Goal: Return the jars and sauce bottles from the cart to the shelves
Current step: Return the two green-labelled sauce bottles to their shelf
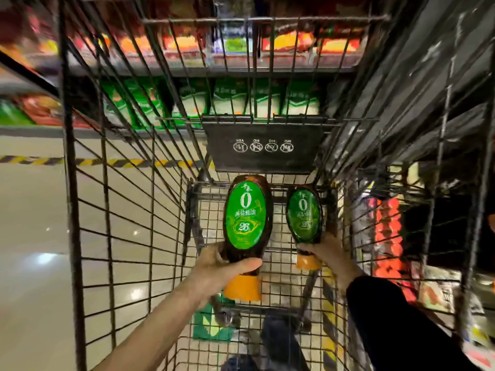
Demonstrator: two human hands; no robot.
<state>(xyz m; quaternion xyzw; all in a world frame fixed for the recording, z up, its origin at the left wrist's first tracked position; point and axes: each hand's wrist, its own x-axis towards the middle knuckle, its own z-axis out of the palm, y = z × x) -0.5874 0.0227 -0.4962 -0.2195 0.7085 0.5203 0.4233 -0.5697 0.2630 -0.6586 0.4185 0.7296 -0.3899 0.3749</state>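
Left grip [219,266] wraps the nearer sauce bottle [245,215]; right grip [329,253] seemingly clasps the farther sauce bottle [304,215].

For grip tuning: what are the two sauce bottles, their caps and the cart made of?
Left bottle and right bottle: dark brown, smooth, slightly glossy; likely plastic, possibly glass. Orange caps: matte, opaque, probably plastic. Cart: thin dark wire grid, looks like coated or painted metal.
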